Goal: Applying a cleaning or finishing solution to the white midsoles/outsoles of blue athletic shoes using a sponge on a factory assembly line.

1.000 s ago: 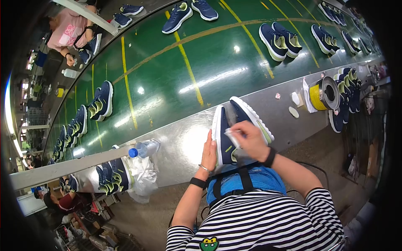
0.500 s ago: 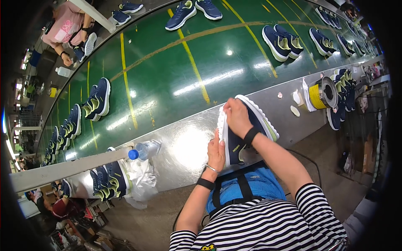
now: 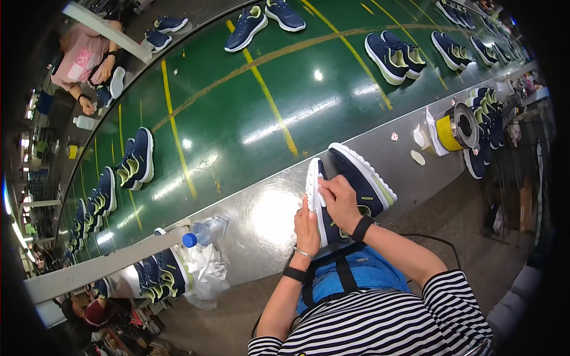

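A navy sneaker [image 3: 323, 228] with a white sole stands tilted on its side at the edge of the metal ledge, close to my body. My left hand [image 3: 307, 230] is closed on it, with fingers along the white sole. The curled fingers of my right hand [image 3: 341, 202] press against the sneaker's upper near the sole edge. A small white piece shows at those fingertips, too small to name. Just to the right lies a second navy sneaker [image 3: 350, 163], with a pale green heel, partly behind my right hand.
A green conveyor belt [image 3: 231, 107] carries several pairs of navy sneakers. On the metal ledge [image 3: 261, 237] are a blue-capped bottle [image 3: 208, 230], crumpled white paper [image 3: 205, 264] and a yellow-labelled can [image 3: 449, 132]. Shoes stand at both ends. Across the belt, a person in pink [image 3: 83, 56] handles a shoe.
My right hand has moved down and back along the sneaker, toward me. The second sneaker shows more. The whole view has shifted slightly.
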Motion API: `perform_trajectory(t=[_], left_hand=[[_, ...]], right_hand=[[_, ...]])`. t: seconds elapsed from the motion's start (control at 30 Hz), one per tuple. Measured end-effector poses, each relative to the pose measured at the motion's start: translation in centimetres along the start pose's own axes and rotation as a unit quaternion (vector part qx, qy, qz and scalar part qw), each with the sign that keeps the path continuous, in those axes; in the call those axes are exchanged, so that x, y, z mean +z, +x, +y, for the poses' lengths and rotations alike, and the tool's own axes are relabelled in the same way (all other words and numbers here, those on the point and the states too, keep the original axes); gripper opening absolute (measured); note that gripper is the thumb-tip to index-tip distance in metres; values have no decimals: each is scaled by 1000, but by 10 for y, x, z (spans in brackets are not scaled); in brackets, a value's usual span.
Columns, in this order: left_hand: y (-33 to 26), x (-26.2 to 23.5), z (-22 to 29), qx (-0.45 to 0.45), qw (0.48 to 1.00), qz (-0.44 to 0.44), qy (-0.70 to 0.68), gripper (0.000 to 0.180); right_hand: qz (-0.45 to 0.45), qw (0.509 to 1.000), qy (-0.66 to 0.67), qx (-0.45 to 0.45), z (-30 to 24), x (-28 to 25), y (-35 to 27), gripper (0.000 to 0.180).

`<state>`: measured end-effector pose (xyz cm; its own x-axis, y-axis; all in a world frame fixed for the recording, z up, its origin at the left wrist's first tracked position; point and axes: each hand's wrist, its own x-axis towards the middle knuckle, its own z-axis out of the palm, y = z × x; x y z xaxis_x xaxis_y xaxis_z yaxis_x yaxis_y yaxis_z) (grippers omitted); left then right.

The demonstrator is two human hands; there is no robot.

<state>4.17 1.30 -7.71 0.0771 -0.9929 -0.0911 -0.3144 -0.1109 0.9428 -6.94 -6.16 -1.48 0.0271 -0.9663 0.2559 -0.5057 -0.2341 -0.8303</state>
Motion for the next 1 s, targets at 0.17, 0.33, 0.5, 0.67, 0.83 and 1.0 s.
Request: perform_trajectory(t=[0.17,0.33,0.5,0.67,0.83,1.0], left_hand=[[0,-3,8,-1,1000,-3,-6,48],[-3,-5,13,-1,1000,11,14,46],[-4,-2,11,2,998,5,63,48],[-2,1,17,7,996,8,89,48],[-1,-2,9,10,998,25,63,48],[-2,2,-5,-14,1000,16,-16,47]], right_hand=[[-36,998,17,-38,-1,-9,-12,14],[-73,992,93,35,-17,-15,-17,7],[-89,995,35,0,3,1,34,9],[-78,995,-36,41,25,14,70,9],[-63,997,39,16,-1,6,41,4],[-87,995,22,-40,-12,-4,-6,4]])
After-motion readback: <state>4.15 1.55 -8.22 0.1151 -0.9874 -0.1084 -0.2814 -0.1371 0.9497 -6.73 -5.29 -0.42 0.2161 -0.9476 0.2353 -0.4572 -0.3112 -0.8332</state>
